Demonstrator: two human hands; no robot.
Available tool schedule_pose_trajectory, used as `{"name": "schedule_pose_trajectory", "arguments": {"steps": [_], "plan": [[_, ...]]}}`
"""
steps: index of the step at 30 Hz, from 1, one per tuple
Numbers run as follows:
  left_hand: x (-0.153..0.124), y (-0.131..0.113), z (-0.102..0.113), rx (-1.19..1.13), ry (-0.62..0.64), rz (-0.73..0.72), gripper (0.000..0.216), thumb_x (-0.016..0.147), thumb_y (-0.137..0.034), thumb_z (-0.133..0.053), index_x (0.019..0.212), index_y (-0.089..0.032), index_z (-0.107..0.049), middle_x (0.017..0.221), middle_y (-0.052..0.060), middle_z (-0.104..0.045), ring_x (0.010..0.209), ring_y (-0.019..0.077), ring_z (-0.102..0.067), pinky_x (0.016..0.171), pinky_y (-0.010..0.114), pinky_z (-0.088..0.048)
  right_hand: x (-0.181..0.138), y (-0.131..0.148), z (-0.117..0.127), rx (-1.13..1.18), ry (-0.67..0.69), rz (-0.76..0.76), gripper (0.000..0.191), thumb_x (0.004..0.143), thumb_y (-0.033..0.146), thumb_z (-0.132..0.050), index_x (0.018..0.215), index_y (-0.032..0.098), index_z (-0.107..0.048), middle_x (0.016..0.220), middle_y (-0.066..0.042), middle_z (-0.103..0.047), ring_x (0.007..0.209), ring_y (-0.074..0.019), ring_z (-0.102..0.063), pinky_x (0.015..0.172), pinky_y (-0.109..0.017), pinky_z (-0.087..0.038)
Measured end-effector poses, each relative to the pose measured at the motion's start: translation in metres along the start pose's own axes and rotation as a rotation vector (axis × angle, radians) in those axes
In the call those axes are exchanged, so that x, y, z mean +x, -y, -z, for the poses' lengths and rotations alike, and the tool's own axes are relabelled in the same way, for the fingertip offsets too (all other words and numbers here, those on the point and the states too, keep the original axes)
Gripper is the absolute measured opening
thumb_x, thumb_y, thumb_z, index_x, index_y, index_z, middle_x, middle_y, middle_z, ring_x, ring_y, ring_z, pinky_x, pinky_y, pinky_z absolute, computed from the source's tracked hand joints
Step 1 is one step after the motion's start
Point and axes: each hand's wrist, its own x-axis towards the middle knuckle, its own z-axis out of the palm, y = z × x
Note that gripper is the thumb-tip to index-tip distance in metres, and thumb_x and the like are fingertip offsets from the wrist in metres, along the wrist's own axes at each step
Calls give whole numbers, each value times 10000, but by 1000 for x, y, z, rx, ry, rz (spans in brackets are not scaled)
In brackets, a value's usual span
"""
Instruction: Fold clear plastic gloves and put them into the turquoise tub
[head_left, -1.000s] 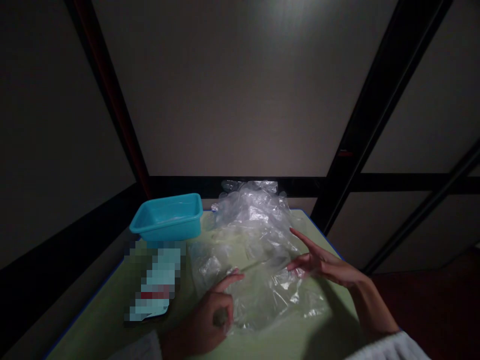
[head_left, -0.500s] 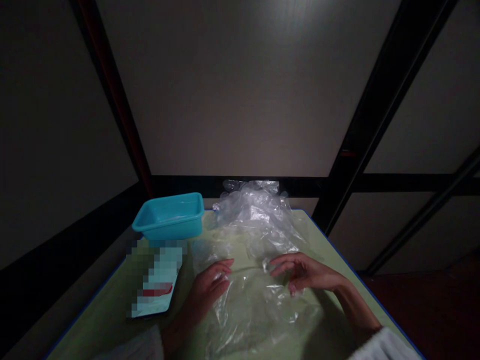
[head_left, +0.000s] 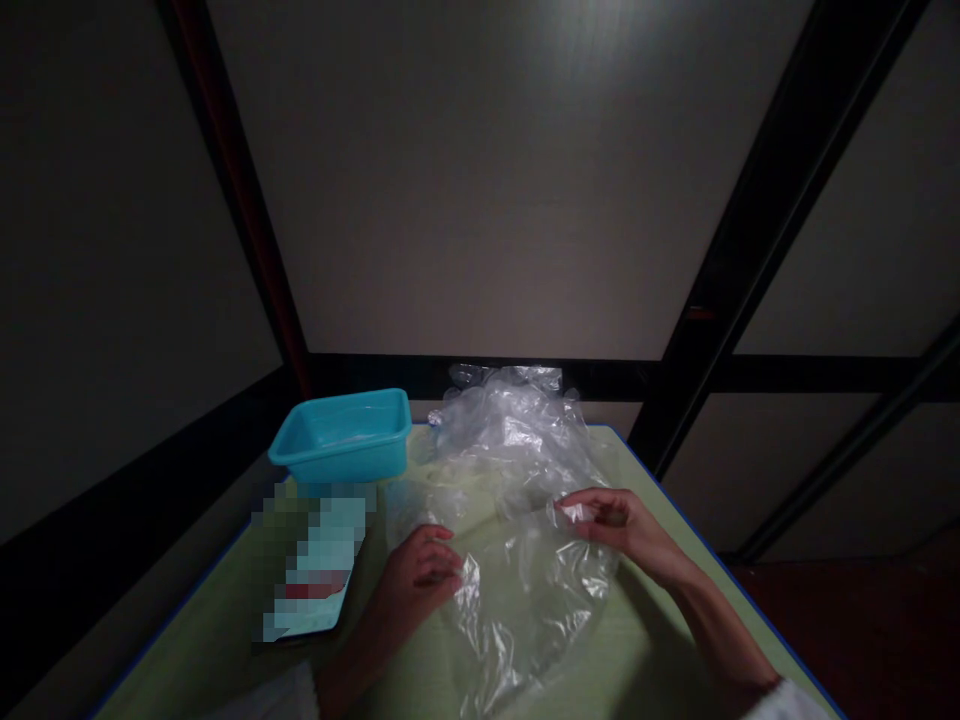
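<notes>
Head camera view: a grey panelled wall [head_left: 480,200] with dark beams is rising behind a pale green tabletop [head_left: 214,630] trimmed in blue. Its right edge is running past the right forearm with a narrow band of green showing between; toward the left edge, a wider wedge of surface is showing. A heaped, crinkled pile of transparent plastic [head_left: 517,425] is sitting at the far middle, and a turquoise, rectangular plastic basin [head_left: 349,463] is standing at the far left corner. A clear, thin, creased plastic sheet [head_left: 532,590] is stretching between two bare hands at the near middle. The right hand [head_left: 619,520] is pinching the sheet's upper right edge, thumb and forefinger nearly together; the left hand [head_left: 421,568] is curling its fingers, tips drawn close at the sheet's left edge. A flat, oblong device with a pale blue-green face [head_left: 334,545] is lying just before the basin, left of the left hand. Pixel blocks are covering part of it, leaving any writing unreadable, while a red band [head_left: 313,585] is crossing its lower face. A small, shiny, crumpled scrap [head_left: 435,417] is resting between basin and pile.
</notes>
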Motion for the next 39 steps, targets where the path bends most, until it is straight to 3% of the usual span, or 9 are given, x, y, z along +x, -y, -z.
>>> {"name": "schedule_pose_trajectory", "arguments": {"steps": [5,9,13,16,20,25,27,33,39], "plan": [[-3,-8,-1,93,65,80,207,555,-199,-689,726,-168,-576,551,-39,-604,513,133,-589,477,215,-436,4,0,-6,-50,-141,98,429,609,329,-754,998,189,-640,807,-32,-652,668,-159,-583,643,-310,-491],[-8,-26,1,175,-56,85,177,630,-316,-662,652,-156,-588,554,-18,-635,323,89,-492,340,190,-336,-1,13,-21,-156,-349,226,474,633,290,-727,1084,219,-600,692,-3,-635,647,-185,-589,701,-367,-482],[-20,-51,8,139,-227,-211,163,725,-338,-598,707,-177,-612,900,54,-715,491,149,-638,384,221,-446,-17,33,-32,-219,-568,489,232,665,265,-731,891,273,-678,556,7,-651,549,-205,-582,759,-448,-429],[-31,-62,16,262,-279,-536,131,761,-258,-588,642,-214,-621,997,22,-709,853,213,-674,704,316,-548,-28,43,-26,-149,-550,671,167,668,426,-738,785,310,-708,419,6,-613,451,-207,-519,642,-441,-429],[-31,-60,22,519,-148,-671,162,755,-172,-549,627,-225,-633,1014,11,-710,914,216,-660,790,345,-529,-40,50,-6,-268,-71,528,151,766,418,-647,732,294,-727,401,-17,-627,441,-214,-540,670,-471,-436],[-19,-49,26,654,216,-644,171,759,-128,-514,648,-207,-618,953,24,-703,887,180,-655,781,263,-510,-52,55,14,-364,843,30,307,805,286,-622,1095,192,-660,801,-95,-739,765,-230,-684,724,-369,-488],[-19,-50,30,733,381,-561,179,750,-86,-520,661,-203,-623,960,12,-687,871,162,-651,778,231,-493,-52,56,17,-327,959,-9,377,790,345,-636,1118,159,-648,890,-125,-728,754,-216,-679,661,-312,-491],[-24,-55,49,743,693,-412,324,617,-1,-535,826,-224,-641,976,8,-659,863,153,-622,696,192,-482,-33,42,-1,-267,585,42,269,792,404,-614,880,174,-724,759,-67,-714,609,-155,-622,573,-268,-476],[-16,-40,30,724,436,-364,162,798,-155,-507,848,-201,-654,854,5,-653,735,136,-586,715,230,-472,-15,4,-44,-314,331,39,154,816,215,-545,820,203,-699,704,-20,-669,651,-168,-613,600,-296,-493]]}}
